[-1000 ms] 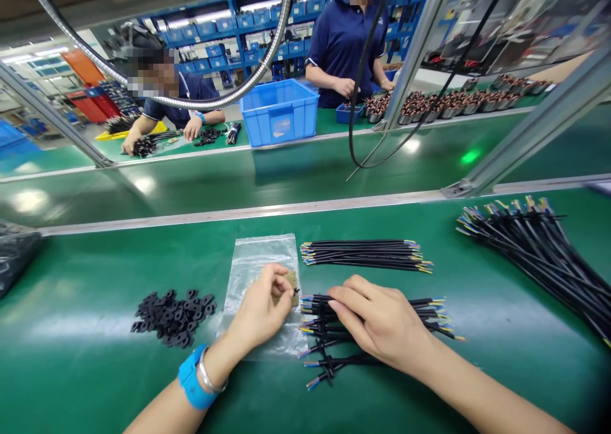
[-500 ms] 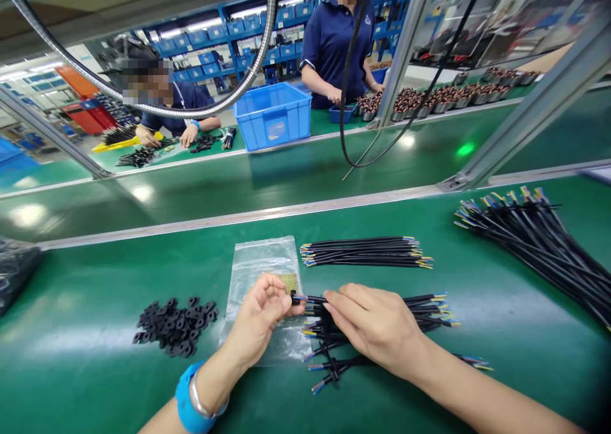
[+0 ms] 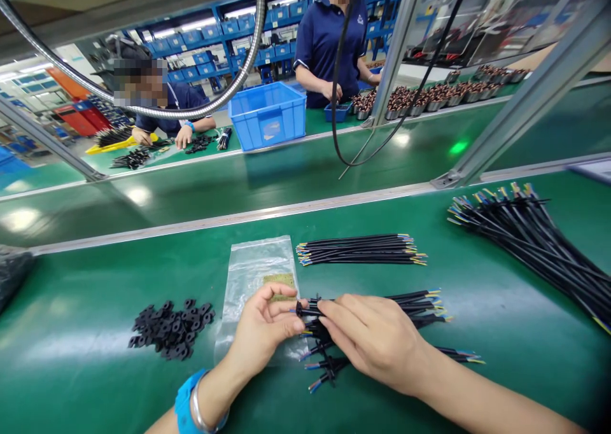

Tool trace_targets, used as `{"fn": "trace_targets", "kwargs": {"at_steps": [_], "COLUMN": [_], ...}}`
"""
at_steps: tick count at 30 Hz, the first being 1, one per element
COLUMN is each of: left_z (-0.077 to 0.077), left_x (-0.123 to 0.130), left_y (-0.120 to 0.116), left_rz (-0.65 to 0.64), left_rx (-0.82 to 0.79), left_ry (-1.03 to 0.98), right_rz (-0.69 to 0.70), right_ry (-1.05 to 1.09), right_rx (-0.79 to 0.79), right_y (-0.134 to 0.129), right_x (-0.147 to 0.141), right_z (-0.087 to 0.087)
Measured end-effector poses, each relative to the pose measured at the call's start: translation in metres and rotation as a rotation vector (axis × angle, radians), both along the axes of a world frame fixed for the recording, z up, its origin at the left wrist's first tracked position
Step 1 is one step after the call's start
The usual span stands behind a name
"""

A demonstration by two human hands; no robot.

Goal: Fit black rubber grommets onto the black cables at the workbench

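Observation:
My right hand [image 3: 377,338] pinches a black cable [image 3: 312,311] near its left end. A small black rubber grommet [image 3: 299,308] sits around that end. My left hand [image 3: 265,326] has its thumb and fingers closed about the grommet, with a bit of bare wire showing behind it. Under my right hand lie several black cables [image 3: 420,303] with blue, brown and yellow-green wire ends, partly hidden. Some of these carry black grommets [image 3: 329,365] near their left ends. A heap of loose black grommets [image 3: 172,329] lies to the left.
A clear zip bag [image 3: 243,268] lies beneath my left hand. Behind it is a neat row of cables [image 3: 358,249]; a larger cable bundle [image 3: 539,243] is at right. A blue bin [image 3: 270,119] and two co-workers are across the bench. A metal hose [image 3: 191,111] hangs ahead.
The grommet has gone from the bare wires at the cable's end onto its black sheath. My left fingers have loosened somewhat. The view has shifted slightly.

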State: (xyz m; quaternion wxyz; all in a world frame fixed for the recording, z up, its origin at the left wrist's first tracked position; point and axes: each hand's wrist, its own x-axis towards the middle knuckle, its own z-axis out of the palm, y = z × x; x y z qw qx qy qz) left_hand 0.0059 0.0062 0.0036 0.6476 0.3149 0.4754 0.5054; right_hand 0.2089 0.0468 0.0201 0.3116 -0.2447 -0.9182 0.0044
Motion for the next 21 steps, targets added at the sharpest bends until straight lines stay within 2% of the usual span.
{"fn": "trace_targets", "kwargs": {"at_steps": [4,9,11,16,21], "left_z": [0.0,0.009,0.012,0.012,0.007], "left_x": [-0.001,-0.002,-0.001,0.003,0.009], "left_y": [-0.001,-0.007,-0.009,-0.014,-0.017], "left_rz": [0.01,-0.001,-0.021,-0.05,-0.002], "left_rx": [0.023,0.305,0.384,0.47,0.508], "left_ry": [0.091,0.476,0.57,0.624,0.651], "right_rz": [0.047,0.116,0.122,0.144,0.195], "right_ry": [-0.026,-0.013,0.005,0.038,0.114], "right_rx": [-0.036,-0.147,-0.18,-0.277,-0.437], "right_y": [-0.001,-0.005,-0.007,-0.012,-0.016], "right_x": [0.001,-0.001,-0.002,-0.007,-0.013], "right_z": [0.0,-0.001,-0.002,-0.005,-0.003]}}
